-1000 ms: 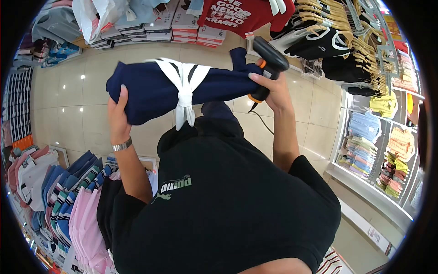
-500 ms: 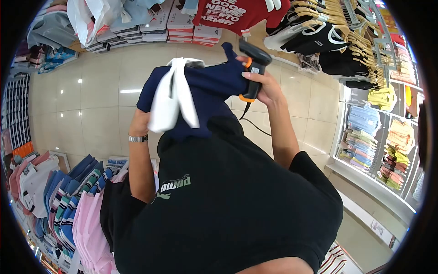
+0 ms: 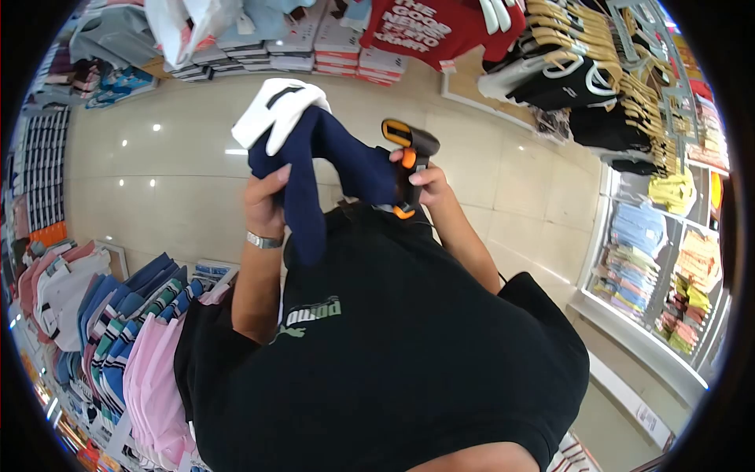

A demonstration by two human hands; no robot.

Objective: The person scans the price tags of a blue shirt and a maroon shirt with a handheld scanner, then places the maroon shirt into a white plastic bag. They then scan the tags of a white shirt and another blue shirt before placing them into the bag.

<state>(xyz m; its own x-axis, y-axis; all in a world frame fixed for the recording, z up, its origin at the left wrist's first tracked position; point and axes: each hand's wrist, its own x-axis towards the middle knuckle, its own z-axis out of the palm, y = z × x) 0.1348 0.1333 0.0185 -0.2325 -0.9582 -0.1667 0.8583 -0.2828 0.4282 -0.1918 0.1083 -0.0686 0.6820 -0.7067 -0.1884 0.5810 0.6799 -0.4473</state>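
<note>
A navy garment (image 3: 303, 169) with a white part (image 3: 279, 114) at its upper left hangs between my two hands. My left hand (image 3: 267, 200) is closed on its lower left side, the thumb on top of the cloth and a silver watch at the wrist. On the other side my right hand (image 3: 429, 181) grips a black and orange handheld scanner (image 3: 413, 161), held upright beside the garment's right end. Whether the fingers of that hand also pinch the navy cloth is hard to see.
Boxes (image 3: 338, 51) and a red shirt (image 3: 421, 27) are along the top. Dark tops on wooden hangers (image 3: 586, 94) hang upper right, with shelves of folded clothes (image 3: 629, 228) below. A rack of pink shirts (image 3: 157, 381) and striped ones stands lower left, over a tiled floor (image 3: 189, 181).
The white part has swung up and left, and the navy cloth now hangs down in front of my left hand. The scanner in my right hand has moved down and left.
</note>
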